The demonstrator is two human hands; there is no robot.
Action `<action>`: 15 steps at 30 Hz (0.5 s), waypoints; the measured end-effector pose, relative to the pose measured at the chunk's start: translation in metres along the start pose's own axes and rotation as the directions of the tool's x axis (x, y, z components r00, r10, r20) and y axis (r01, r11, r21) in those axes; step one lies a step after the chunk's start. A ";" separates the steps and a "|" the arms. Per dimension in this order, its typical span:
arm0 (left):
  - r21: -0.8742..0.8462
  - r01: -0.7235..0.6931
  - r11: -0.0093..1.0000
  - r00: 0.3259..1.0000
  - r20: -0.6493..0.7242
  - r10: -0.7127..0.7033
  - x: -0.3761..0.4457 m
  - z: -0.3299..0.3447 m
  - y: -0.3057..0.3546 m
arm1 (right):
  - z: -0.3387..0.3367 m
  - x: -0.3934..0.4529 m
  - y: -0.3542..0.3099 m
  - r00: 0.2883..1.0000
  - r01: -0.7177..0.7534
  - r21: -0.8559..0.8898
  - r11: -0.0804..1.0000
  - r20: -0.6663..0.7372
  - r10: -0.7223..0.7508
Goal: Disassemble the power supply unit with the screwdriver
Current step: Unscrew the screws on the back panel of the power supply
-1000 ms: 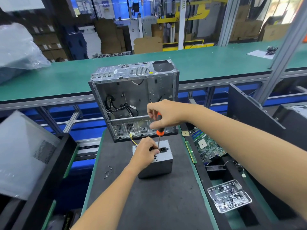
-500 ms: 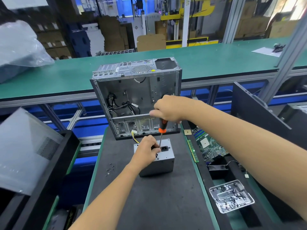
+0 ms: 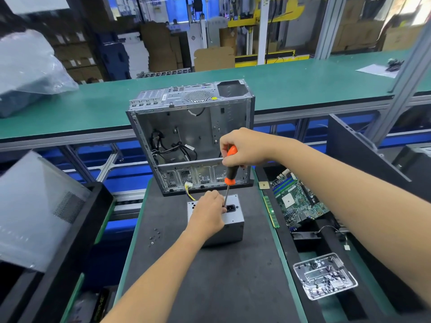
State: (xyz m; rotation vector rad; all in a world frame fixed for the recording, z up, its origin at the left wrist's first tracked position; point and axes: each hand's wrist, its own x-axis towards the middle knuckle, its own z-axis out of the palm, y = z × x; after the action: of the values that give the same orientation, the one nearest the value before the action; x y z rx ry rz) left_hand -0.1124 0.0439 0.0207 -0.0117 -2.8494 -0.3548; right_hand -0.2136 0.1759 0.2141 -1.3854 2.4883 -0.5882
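Power supply unit (image 3: 229, 226): a small grey box, sitting on the dark counter (image 3: 224, 283), just in front of the open computer case (image 3: 191, 136). Yellow wires (image 3: 188, 191) running from the box toward the case.

Right hand (image 3: 245, 148): fingers wrapped tight round the orange and black handle of the screwdriver (image 3: 230, 171). Tool nearly upright, tip down at the top of the box, beside the black plug socket (image 3: 231, 208).

Left hand (image 3: 208, 215): resting on top of the box, fingers curled near the metal shaft, maybe steadying it. Hard to tell if really pinching the shaft or only holding the box.

Loose little screws (image 3: 154, 236) lying on the counter to the left of the box. Green circuit board (image 3: 296, 199) and a clear tray of parts (image 3: 324, 276) off to the right.

Things that could go wrong, as a guess:
- Tip slipping out of the screw and poking the left fingers, so close by.
- Pushing too softly and chewing up the screw head.
- Box sliding if the left hand lets go.
- Freed screw rolling away off the counter.
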 end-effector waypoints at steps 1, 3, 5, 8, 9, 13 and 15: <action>0.046 -0.011 0.999 1.000 0.020 0.010 0.001 0.000 0.001 | 0.000 -0.001 0.002 1.000 -0.007 0.002 1.000 -0.003 0.007; 0.050 -0.007 0.999 0.999 0.043 0.005 0.001 -0.001 -0.001 | -0.001 -0.002 0.005 1.000 -0.016 0.004 1.000 -0.008 0.017; -0.026 0.018 0.999 0.998 0.062 -0.017 0.002 -0.004 -0.003 | -0.002 -0.003 0.007 0.999 -0.030 -0.007 1.000 0.010 0.030; -0.188 0.115 0.975 0.991 0.086 -0.101 0.002 -0.012 -0.007 | -0.004 -0.004 0.008 0.995 -0.047 -0.038 0.998 0.092 0.050; -0.229 0.177 0.957 0.982 0.102 -0.157 0.003 -0.016 -0.009 | -0.005 -0.004 0.007 0.992 -0.047 -0.042 0.998 0.117 0.051; -0.443 0.330 0.834 0.943 0.121 -0.310 0.000 -0.031 -0.026 | -0.008 -0.001 0.006 0.970 -0.073 -0.046 0.996 0.227 0.082; -0.522 0.343 0.781 0.931 0.078 -0.356 -0.005 -0.045 -0.037 | -0.004 0.004 0.002 0.950 -0.101 -0.074 0.992 0.289 0.119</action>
State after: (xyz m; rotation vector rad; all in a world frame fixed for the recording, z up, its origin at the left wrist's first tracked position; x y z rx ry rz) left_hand -0.0968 -0.0032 0.0525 0.4184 -2.6171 -1.2023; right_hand -0.2189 0.1745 0.2161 -1.2402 2.3389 -0.2662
